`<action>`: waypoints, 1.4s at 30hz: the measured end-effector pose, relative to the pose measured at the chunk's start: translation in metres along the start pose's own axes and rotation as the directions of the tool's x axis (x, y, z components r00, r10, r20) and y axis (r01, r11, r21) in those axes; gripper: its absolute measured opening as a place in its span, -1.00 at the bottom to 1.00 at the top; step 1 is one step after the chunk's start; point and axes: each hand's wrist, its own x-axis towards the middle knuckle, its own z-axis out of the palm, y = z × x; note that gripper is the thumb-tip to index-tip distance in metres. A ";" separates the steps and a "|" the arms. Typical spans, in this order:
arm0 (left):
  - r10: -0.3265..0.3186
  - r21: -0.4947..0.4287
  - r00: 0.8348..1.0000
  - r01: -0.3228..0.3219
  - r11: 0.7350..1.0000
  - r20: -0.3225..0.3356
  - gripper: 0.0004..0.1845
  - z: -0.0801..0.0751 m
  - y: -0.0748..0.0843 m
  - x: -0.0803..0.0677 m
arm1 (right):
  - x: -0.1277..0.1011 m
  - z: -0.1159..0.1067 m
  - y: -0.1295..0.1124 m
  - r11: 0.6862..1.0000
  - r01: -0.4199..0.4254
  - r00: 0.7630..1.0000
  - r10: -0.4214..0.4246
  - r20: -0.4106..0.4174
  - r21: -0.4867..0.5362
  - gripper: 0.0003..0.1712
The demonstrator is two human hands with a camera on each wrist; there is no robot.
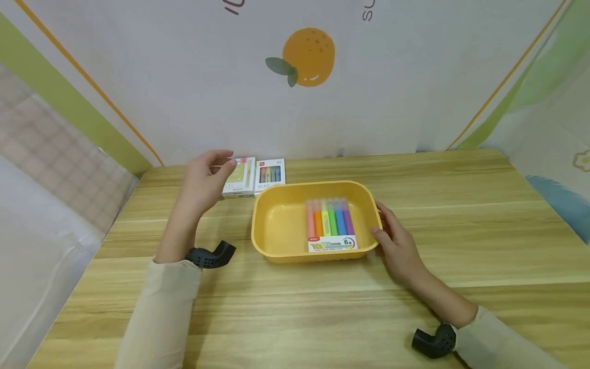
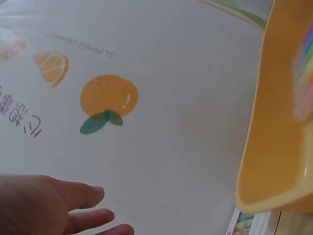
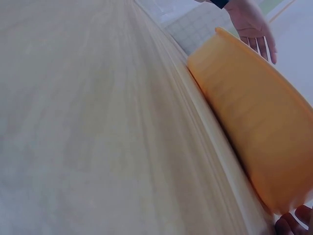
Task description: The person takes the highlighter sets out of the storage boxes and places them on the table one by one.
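Observation:
A yellow plastic basket [image 1: 280,225] stands on the wooden table, with a flat pack of highlighters [image 1: 329,220] lying in its right half. My right hand [image 1: 400,248] holds the basket's right end, thumb over the rim and fingers along the outside wall. Left of the basket, my left hand [image 1: 202,179] hovers with loosely bent fingers and nothing in them. Behind it lie a yellow-and-white box [image 1: 241,177] and a white box with a picture of coloured sticks [image 1: 270,175]. In the left wrist view the fingers [image 2: 80,196] are apart from the basket [image 2: 271,142].
A pale cloth [image 1: 392,92] printed with an orange hangs behind the table's back edge. White and checked cloth [image 1: 50,138] is at the left side. The wooden table top [image 1: 295,318] extends in front of the basket and to its right.

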 end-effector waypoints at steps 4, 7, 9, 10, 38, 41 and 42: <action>0.032 0.005 0.999 -0.032 0.999 0.023 -0.52 0.007 0.007 -0.001 | -0.001 0.000 0.000 1.000 0.000 1.000 0.000 0.000 -0.002 -0.37; 0.041 0.005 0.999 -0.041 0.999 0.033 -0.53 0.010 0.012 -0.003 | 0.000 0.000 0.001 1.000 0.002 1.000 -0.002 0.000 -0.004 -0.37; 0.048 0.002 0.998 -0.048 0.999 0.043 -0.54 0.011 0.014 -0.004 | 0.000 0.000 0.001 1.000 0.004 1.000 -0.004 0.000 -0.005 -0.37; 0.049 0.003 0.998 -0.049 0.999 0.048 -0.54 0.012 0.016 -0.005 | 0.000 0.000 0.001 1.000 0.004 1.000 -0.004 0.001 -0.006 -0.37; 0.069 -0.029 0.960 -0.063 0.998 0.271 -0.58 0.059 0.042 -0.019 | 0.000 0.000 0.000 1.000 0.006 1.000 -0.006 0.009 0.006 -0.37; 0.068 -0.025 0.955 -0.064 0.998 0.289 -0.58 0.063 0.043 -0.021 | 0.000 0.000 0.000 1.000 0.009 1.000 -0.009 0.010 0.008 -0.37; 0.067 -0.022 0.953 -0.064 0.998 0.297 -0.57 0.064 0.043 -0.021 | 0.000 0.000 0.000 1.000 0.009 1.000 -0.009 0.010 0.007 -0.37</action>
